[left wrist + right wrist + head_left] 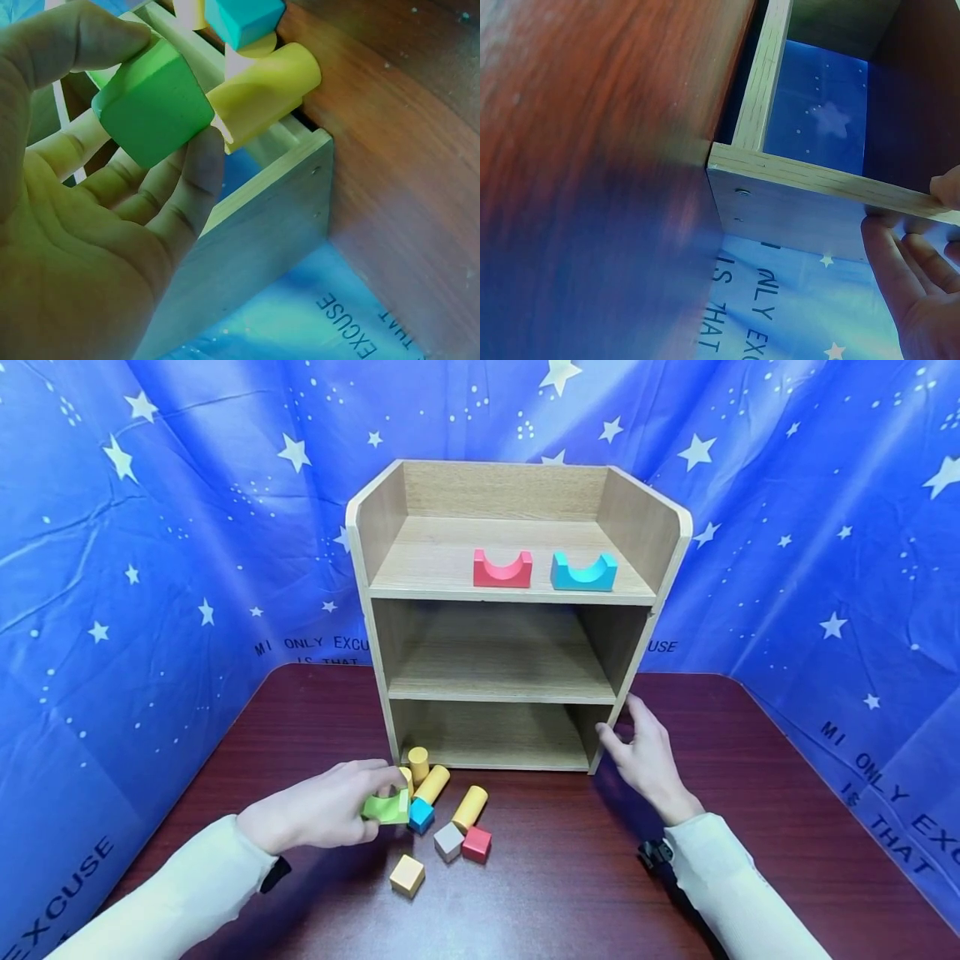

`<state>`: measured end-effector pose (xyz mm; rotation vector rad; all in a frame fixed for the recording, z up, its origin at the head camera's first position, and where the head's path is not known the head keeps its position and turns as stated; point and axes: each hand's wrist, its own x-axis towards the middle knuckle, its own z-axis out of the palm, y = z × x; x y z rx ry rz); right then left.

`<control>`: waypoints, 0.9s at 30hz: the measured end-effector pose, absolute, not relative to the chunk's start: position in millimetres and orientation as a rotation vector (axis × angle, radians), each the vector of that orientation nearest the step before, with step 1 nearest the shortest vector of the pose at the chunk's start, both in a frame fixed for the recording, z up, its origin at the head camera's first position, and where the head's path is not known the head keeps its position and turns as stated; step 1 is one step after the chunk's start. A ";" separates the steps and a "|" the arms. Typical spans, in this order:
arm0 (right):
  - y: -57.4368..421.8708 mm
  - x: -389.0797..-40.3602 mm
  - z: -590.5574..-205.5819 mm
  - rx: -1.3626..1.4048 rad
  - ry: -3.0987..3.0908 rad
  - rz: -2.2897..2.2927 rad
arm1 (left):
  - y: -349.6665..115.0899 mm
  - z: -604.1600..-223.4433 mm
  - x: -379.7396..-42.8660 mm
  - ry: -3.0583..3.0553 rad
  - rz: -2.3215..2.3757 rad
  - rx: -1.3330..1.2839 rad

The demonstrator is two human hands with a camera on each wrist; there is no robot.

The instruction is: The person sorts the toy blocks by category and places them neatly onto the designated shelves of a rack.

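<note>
My left hand (326, 806) pinches a green block with a curved hollow (388, 811) between thumb and fingers, at the shelf's lower left front. In the left wrist view, the flat end of this green block (154, 109) faces me. Yellow cylinders (470, 808) and a blue cube (421, 815) lie just right of that hand. Over on the other side, my right hand (651, 764) grips the right side panel of the wooden shelf (502, 700), its thumb (946, 187) at the front edge and its fingers (892, 262) along the outer face.
On the top board stand a red hollowed block (502, 578) and a turquoise one (583, 580), hollows upward. A grey cube (448, 842), a red cube (477, 844) and a pale wooden cube (407, 877) lie on the dark table (555, 885). A starry blue cloth (187, 510) surrounds it.
</note>
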<state>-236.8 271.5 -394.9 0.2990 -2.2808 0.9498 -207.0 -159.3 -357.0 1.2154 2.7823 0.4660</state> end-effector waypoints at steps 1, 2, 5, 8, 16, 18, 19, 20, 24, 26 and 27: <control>271.4 -236.7 -394.8 0.298 -2.283 0.945 | -159.2 -355.7 -207.3 2.785 0.462 1.230; 271.3 -236.5 -394.7 0.297 -2.283 0.941 | -158.9 -354.2 -207.5 2.786 0.464 1.243; 271.1 -235.9 -394.5 0.295 -2.285 0.934 | -157.8 -349.4 -208.0 2.795 0.461 1.263; 270.9 -235.8 -394.0 0.298 -2.280 0.942 | -155.8 -344.4 -208.6 2.806 0.469 1.278; 271.4 -236.7 -395.4 0.313 -2.269 0.938 | -151.3 -332.5 -209.6 2.819 0.446 1.278; 271.6 -236.9 -395.4 0.310 -2.264 0.939 | -149.6 -328.7 -210.5 2.817 0.445 1.278; 271.7 -236.9 -395.4 0.309 -2.262 0.935 | -148.8 -327.2 -211.2 2.815 0.441 1.286; 271.7 -236.9 -395.3 0.307 -2.261 0.936 | -147.9 -325.8 -211.7 2.815 0.437 1.295; 271.4 -237.1 -395.0 0.305 -2.270 0.941 | -145.7 -321.0 -213.5 2.813 0.426 1.338; 271.1 -236.9 -395.0 0.305 -2.277 0.944 | -144.9 -318.3 -214.3 2.819 0.421 1.363; 271.1 -236.9 -394.9 0.305 -2.279 0.946 | -144.5 -316.5 -214.7 2.820 0.423 1.369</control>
